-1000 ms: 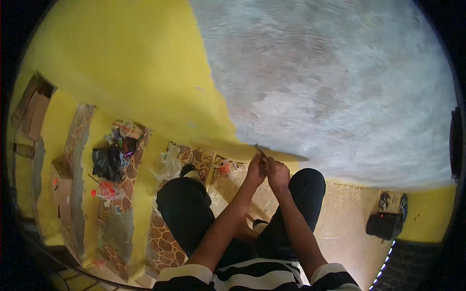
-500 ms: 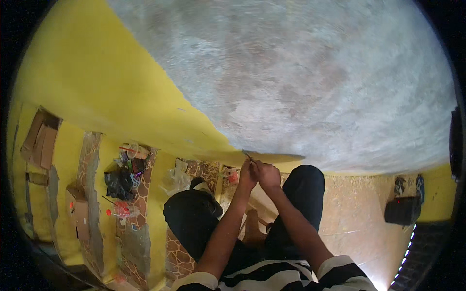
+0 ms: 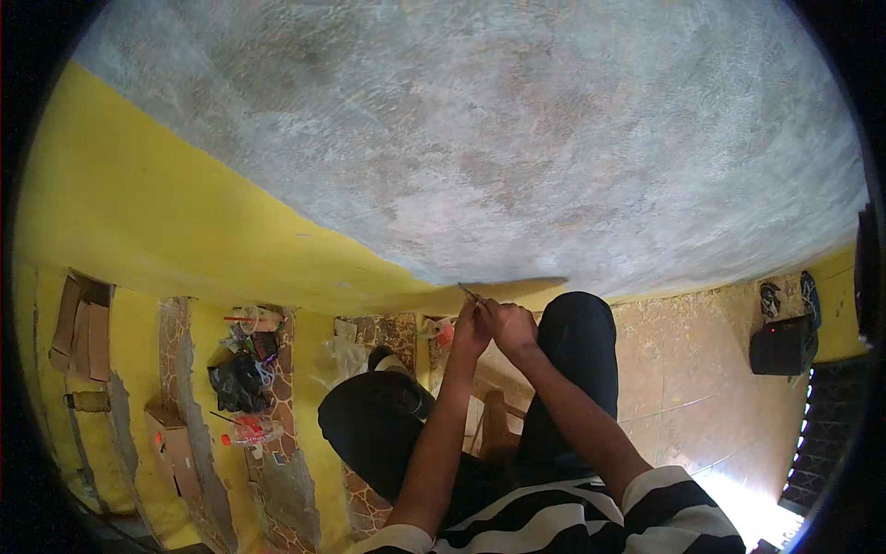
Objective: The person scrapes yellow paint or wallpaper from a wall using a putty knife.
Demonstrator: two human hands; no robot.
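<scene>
My left hand and my right hand are closed together in front of my knees. Both seem to grip one thin, dark, narrow tool, whose tip points up and left. Its kind is too small to make out, and my fingers hide its lower part. The tip is close to the wall, where yellow paint meets a rough grey-white patch; whether it touches, I cannot tell. A shadow of the hands falls on the wall to the right.
Yellow steps at left hold cardboard boxes, a black plastic bag, a plastic bottle and a cup. A wooden seat is between my legs. A black speaker-like box stands on the tiled floor at right.
The view has tilted and shifted, so more of the grey patch shows and the yellow border runs lower. My hands keep nearly the same grip on the thin tool.
</scene>
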